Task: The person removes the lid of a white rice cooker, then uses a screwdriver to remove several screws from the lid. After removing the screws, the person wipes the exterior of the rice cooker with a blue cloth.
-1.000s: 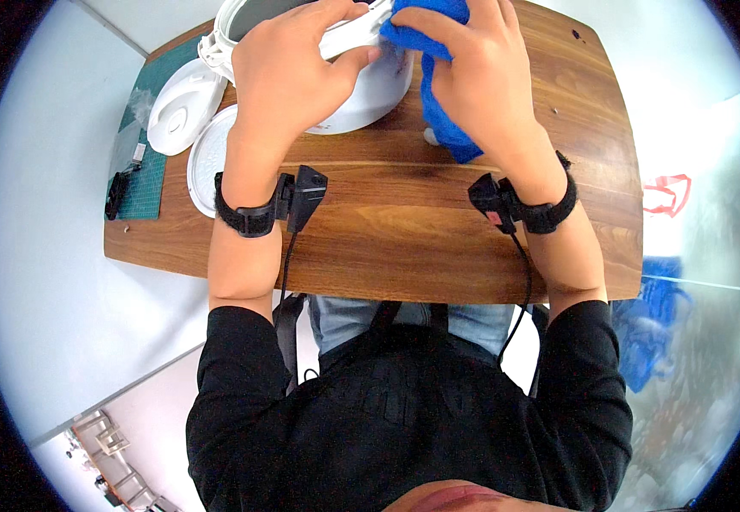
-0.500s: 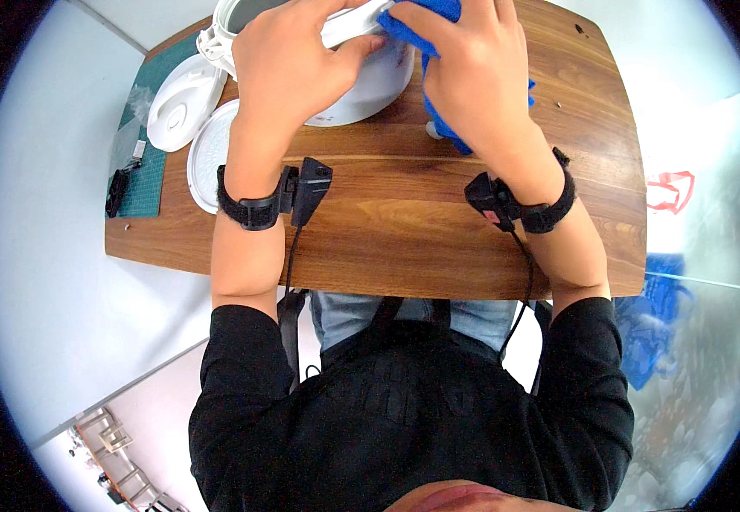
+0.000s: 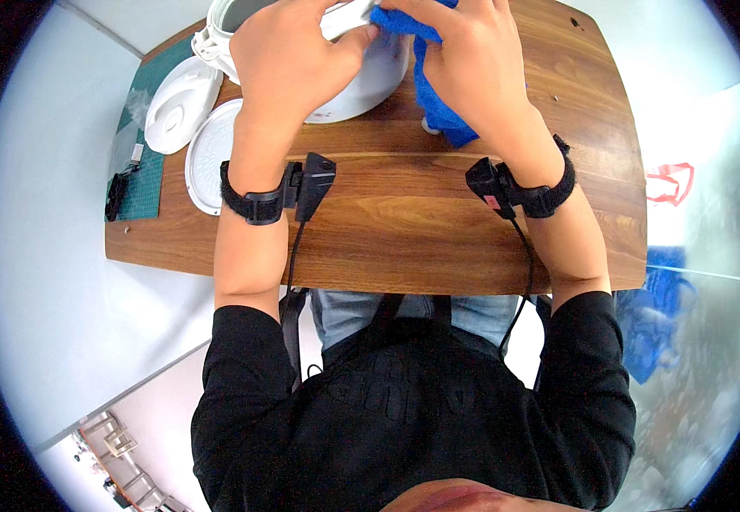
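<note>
At the far edge of the view stands a white pot-like appliance (image 3: 370,85) with a grey inside; its top is cut off. My left hand (image 3: 293,68) is closed around its white handle (image 3: 349,19), thumb on the near side. A blue cloth (image 3: 442,107) is bunched in my right hand (image 3: 481,68), fingers closed, and one fold presses on the handle close to my left thumb. The rest of the cloth hangs to the wooden table, beside a small white round piece (image 3: 429,126). Some fingertips of both hands lie outside the picture.
Left of the appliance lie a white lid (image 3: 178,102) with a moulded grip and a round white plate-like part (image 3: 206,162). Beneath the lid is a green cutting mat (image 3: 144,192) with a black cable bundle (image 3: 116,196). The wooden table (image 3: 404,222) has dark specks at its far right.
My right hand and the blue cloth have shifted slightly left along the handle, and the hanging folds have changed shape. My left hand keeps its grip, nearly still.
</note>
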{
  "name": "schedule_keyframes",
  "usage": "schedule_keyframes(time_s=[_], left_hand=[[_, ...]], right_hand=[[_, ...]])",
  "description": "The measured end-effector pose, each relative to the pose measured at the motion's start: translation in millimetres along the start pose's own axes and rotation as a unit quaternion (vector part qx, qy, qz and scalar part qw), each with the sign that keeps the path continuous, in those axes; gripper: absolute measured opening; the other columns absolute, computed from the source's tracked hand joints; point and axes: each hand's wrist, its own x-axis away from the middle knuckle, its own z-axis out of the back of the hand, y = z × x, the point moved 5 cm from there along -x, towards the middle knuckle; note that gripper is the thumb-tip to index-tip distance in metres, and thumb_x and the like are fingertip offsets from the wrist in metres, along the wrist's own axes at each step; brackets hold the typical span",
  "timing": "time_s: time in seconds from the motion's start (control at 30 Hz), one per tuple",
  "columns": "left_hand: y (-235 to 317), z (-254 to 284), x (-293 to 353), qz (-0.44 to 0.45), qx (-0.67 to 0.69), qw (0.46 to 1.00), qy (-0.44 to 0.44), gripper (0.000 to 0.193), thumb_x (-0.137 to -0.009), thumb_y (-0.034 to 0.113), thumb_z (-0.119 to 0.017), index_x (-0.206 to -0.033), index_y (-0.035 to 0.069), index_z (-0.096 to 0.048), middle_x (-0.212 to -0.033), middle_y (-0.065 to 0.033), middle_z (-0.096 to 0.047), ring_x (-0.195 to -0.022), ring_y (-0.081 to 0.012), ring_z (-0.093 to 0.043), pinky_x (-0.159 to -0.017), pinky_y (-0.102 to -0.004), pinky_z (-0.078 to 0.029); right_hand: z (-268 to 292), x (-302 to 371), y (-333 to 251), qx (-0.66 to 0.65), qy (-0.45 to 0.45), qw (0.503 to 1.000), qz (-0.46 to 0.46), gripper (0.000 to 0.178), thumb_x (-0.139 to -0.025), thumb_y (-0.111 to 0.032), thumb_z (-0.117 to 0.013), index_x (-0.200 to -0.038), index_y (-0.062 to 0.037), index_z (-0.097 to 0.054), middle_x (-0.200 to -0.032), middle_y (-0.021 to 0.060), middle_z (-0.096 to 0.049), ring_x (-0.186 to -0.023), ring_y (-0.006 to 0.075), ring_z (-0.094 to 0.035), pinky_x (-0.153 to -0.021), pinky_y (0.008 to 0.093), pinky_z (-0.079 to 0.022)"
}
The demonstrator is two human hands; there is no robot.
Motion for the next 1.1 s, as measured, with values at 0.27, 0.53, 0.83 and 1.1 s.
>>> schedule_keyframes(time_s=[0.27, 0.53, 0.83, 1.1], left_hand=[[-3.5, -1.6, -0.1, -0.011, 0.008, 1.0, 0.003, 0.034, -0.077, 0.033, -0.085, -0.109, 0.023, -0.078, -0.094, -0.0041, -0.079, -0.087, -0.0279, -0.075, -0.075, -0.037, -0.056], [11.9, 3.2, -6.7, -0.044, 0.091, 0.994, 0.039, 0.024, -0.073, 0.014, -0.079, -0.093, 0.008, -0.069, -0.086, -0.0167, -0.072, -0.082, -0.0392, -0.07, -0.069, -0.0459, -0.053], [16.0, 9.3, -7.0, -0.04, 0.073, 0.996, 0.042, 0.026, -0.071, 0.015, -0.08, -0.095, 0.008, -0.071, -0.088, -0.0165, -0.073, -0.084, -0.0391, -0.07, -0.07, -0.0452, -0.055], [19.3, 12.3, -7.8, -0.015, 0.064, 0.998, -0.004, 0.025, -0.072, 0.015, -0.08, -0.094, 0.008, -0.069, -0.087, -0.0161, -0.072, -0.083, -0.0391, -0.07, -0.07, -0.0456, -0.054]], right_hand=[[-0.3, 0.1, -3.2, -0.014, 0.009, 1.0, 0.002, 0.037, -0.077, 0.003, -0.064, -0.11, -0.007, -0.077, -0.121, 0.0237, -0.058, -0.106, 0.0425, -0.056, -0.089, 0.0498, -0.048], [-1.8, 3.0, -6.3, -0.013, 0.035, 0.999, 0.01, 0.037, -0.075, 0.005, -0.064, -0.108, -0.0057, -0.077, -0.12, 0.0238, -0.059, -0.106, 0.0434, -0.057, -0.09, 0.0503, -0.048], [2.5, 0.8, -10.4, -0.006, 0.007, 1.0, 0.0, 0.039, -0.073, 0.006, -0.064, -0.108, -0.0053, -0.077, -0.121, 0.0251, -0.059, -0.106, 0.0445, -0.057, -0.09, 0.0497, -0.049], [0.6, 0.8, -3.8, 0.013, 0.034, 0.999, 0.003, 0.04, -0.072, 0.007, -0.064, -0.107, -0.0071, -0.078, -0.119, 0.0247, -0.06, -0.105, 0.0437, -0.058, -0.089, 0.0503, -0.05]])
